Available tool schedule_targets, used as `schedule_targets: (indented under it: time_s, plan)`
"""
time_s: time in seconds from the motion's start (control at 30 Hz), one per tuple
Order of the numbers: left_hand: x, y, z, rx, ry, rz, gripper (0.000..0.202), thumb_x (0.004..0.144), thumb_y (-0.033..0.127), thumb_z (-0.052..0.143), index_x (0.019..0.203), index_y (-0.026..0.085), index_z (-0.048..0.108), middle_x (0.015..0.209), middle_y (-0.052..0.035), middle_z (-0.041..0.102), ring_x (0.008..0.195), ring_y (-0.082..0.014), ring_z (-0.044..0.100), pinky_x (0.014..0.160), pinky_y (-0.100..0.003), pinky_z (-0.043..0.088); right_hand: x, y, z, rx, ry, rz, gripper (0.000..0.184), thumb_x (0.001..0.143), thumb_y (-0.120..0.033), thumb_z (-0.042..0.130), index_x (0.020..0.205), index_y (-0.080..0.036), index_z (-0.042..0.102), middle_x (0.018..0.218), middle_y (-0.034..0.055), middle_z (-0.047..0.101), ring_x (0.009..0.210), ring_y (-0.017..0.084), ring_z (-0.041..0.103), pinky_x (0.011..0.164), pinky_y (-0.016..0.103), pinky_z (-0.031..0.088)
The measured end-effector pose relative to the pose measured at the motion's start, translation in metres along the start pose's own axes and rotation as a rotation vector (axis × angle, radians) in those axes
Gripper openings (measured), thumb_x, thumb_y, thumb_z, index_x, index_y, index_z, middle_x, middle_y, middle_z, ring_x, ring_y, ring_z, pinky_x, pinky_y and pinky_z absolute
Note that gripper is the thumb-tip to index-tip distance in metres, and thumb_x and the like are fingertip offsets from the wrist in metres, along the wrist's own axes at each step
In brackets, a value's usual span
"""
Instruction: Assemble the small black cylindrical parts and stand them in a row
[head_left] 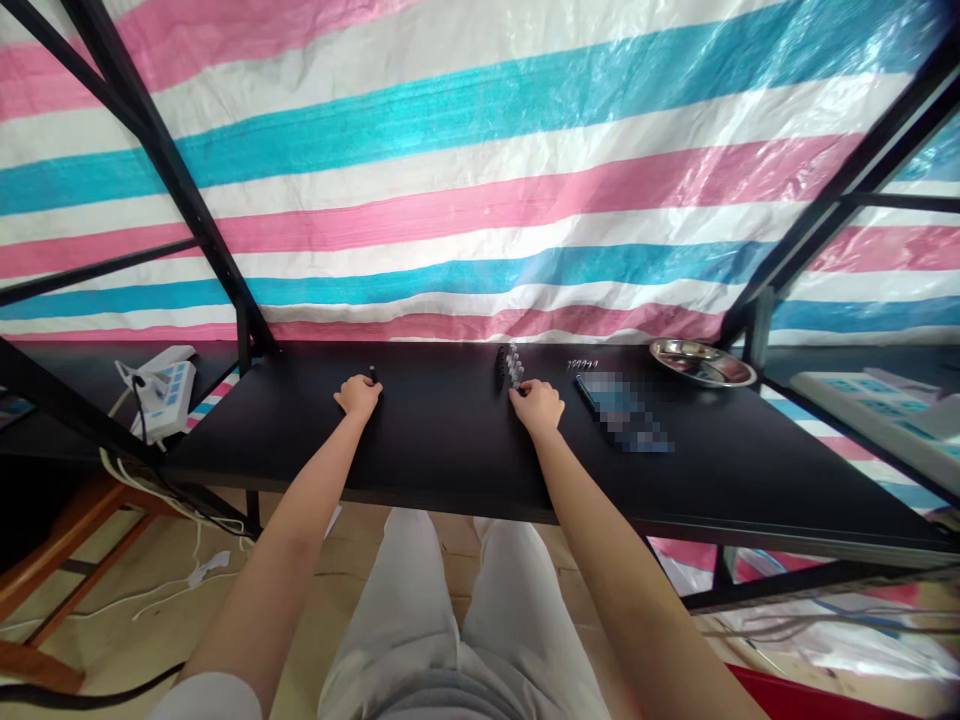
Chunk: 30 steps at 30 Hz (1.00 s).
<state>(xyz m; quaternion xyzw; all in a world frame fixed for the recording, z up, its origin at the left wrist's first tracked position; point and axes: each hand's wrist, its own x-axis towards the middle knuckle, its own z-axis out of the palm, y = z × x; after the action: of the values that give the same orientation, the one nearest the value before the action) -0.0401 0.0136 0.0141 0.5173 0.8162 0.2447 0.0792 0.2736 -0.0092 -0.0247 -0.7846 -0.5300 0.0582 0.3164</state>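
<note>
My left hand (359, 396) rests low over the black tabletop, its fingers closed around a small black stick-like piece (373, 374) that pokes up above them. My right hand (538, 406) is curled at the near end of a small dark rack-like object (511, 366), which has a row of grey, rounded bumps along its right side. The fingers seem to pinch that end, though the fingertips are partly hidden. Right of it, a short row of tiny shiny pieces (583, 365) lies near the table's back edge.
A blurred-out flat, phone-like item (626, 412) lies right of my right hand. A round metal plate (703, 363) sits at the back right of the black table (442, 440). Black metal posts (169, 170) flank it. White power strips (166, 395) stand on neighbouring surfaces.
</note>
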Motion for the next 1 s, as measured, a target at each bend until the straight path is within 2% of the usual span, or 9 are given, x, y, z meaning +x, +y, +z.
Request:
schedule_targets:
  time_s: [0.17,0.3,0.37,0.47,0.57,0.63,0.73,0.83,1.0]
  plan:
    - [-0.004,-0.003,-0.002,-0.042,-0.003,-0.008,0.025,0.064,0.036,0.064,0.085,0.022,0.060,0.098,-0.0061,0.065,0.102,-0.0282,0.055,0.087,-0.042,0.035,0.007,0.000,-0.001,0.026,-0.036,0.037,0.028,0.073,-0.038,0.056,0.091,-0.018,0.065,0.098,0.0091,0.061,0.094,0.025,0.051,0.081,0.038,0.034]
    - [-0.022,-0.005,0.000,-0.194,0.130,0.010,0.029,0.069,0.030,0.061,0.094,0.019,0.050,0.092,-0.0039,0.062,0.094,-0.0225,0.057,0.084,-0.040,0.038,0.013,0.001,-0.001,0.045,-0.060,0.050,0.027,0.071,-0.039,0.059,0.088,-0.019,0.066,0.096,0.0081,0.063,0.094,0.026,0.053,0.081,0.039,0.035]
    - [-0.037,-0.001,0.002,-0.256,0.192,0.171,0.021,0.073,0.026,0.056,0.092,0.020,0.048,0.084,-0.0014,0.059,0.087,-0.0186,0.057,0.082,-0.036,0.039,0.017,0.002,-0.001,0.047,-0.076,0.058,0.025,0.070,-0.038,0.061,0.086,-0.019,0.066,0.095,0.0075,0.063,0.093,0.026,0.053,0.081,0.039,0.035]
    - [-0.062,0.016,0.007,-0.309,0.166,0.550,0.014,0.076,0.022,0.052,0.089,0.019,0.049,0.077,-0.0011,0.056,0.078,-0.0159,0.054,0.077,-0.031,0.041,0.020,0.002,0.000,0.045,-0.093,0.067,0.022,0.070,-0.037,0.061,0.083,-0.020,0.066,0.093,0.0071,0.064,0.093,0.025,0.053,0.080,0.038,0.035]
    - [-0.085,0.042,0.014,-0.293,0.066,0.866,0.026,0.078,0.018,0.049,0.103,0.018,0.049,0.086,-0.0034,0.058,0.082,-0.0162,0.053,0.079,-0.031,0.041,0.019,0.002,0.001,0.033,-0.080,0.053,0.021,0.072,-0.036,0.060,0.083,-0.020,0.066,0.093,0.0073,0.064,0.092,0.025,0.053,0.079,0.037,0.035]
    - [-0.098,0.062,0.019,-0.224,-0.008,0.983,0.038,0.079,0.019,0.048,0.116,0.019,0.046,0.096,-0.0052,0.059,0.088,-0.0179,0.052,0.081,-0.032,0.041,0.018,0.002,0.001,0.024,-0.067,0.035,0.021,0.073,-0.036,0.058,0.083,-0.019,0.066,0.093,0.0079,0.063,0.092,0.026,0.053,0.079,0.037,0.034]
    - [-0.110,0.088,0.031,-0.097,-0.080,1.038,0.050,0.083,0.021,0.044,0.132,0.020,0.034,0.110,-0.0078,0.055,0.095,-0.0206,0.050,0.080,-0.034,0.040,0.015,0.001,0.000,0.011,-0.064,0.017,0.021,0.075,-0.034,0.056,0.084,-0.018,0.066,0.095,0.0088,0.063,0.094,0.026,0.052,0.079,0.037,0.034]
    - [-0.114,0.108,0.045,0.000,-0.129,1.006,0.055,0.085,0.024,0.040,0.138,0.023,0.026,0.113,-0.0077,0.054,0.097,-0.0215,0.049,0.078,-0.034,0.040,0.013,0.000,-0.002,0.007,-0.070,0.008,0.020,0.076,-0.033,0.055,0.085,-0.018,0.065,0.096,0.0092,0.063,0.095,0.027,0.051,0.079,0.038,0.033]
    - [-0.111,0.128,0.061,0.097,-0.135,0.944,0.053,0.088,0.025,0.038,0.139,0.025,0.026,0.110,-0.0078,0.054,0.096,-0.0218,0.048,0.079,-0.036,0.037,0.011,-0.001,-0.005,0.016,-0.086,-0.011,0.018,0.077,-0.031,0.054,0.085,-0.018,0.065,0.095,0.0089,0.064,0.095,0.026,0.051,0.078,0.037,0.033]
